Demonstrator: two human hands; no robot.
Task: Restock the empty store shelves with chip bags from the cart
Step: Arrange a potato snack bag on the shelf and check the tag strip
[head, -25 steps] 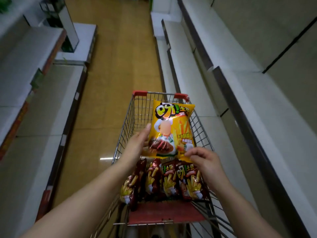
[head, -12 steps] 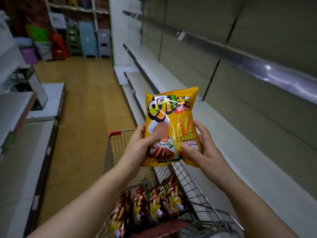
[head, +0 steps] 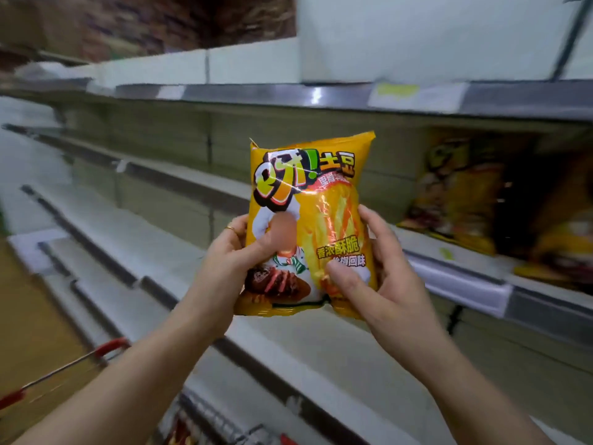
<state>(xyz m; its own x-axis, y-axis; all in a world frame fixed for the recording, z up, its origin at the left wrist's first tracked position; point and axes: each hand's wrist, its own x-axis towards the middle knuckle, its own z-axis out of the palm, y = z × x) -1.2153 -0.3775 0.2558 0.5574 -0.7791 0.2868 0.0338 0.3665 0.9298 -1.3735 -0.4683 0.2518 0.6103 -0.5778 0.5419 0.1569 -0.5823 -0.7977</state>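
Chip bag [head: 321,194] nearly upright, long axis vertical, top seam up. I see left hand [head: 224,268] and right hand [head: 394,284] gripping its sides.

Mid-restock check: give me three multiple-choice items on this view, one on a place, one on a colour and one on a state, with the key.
1. Where do the stocked bags sit?
A) on the shelf right of the chip bag in hand
B) on the floor
C) on the lowest shelf

2. What is the main colour of the chip bag in hand?
A) blue
B) yellow
C) green

3. How is the chip bag held?
A) by one hand alone
B) it lies flat on a shelf
C) upright, in both hands

Key:
1 A: blurred yellow bags stand on the shelf at right.
2 B: its front is yellow.
3 C: the left hand and the right hand grip its lower sides.
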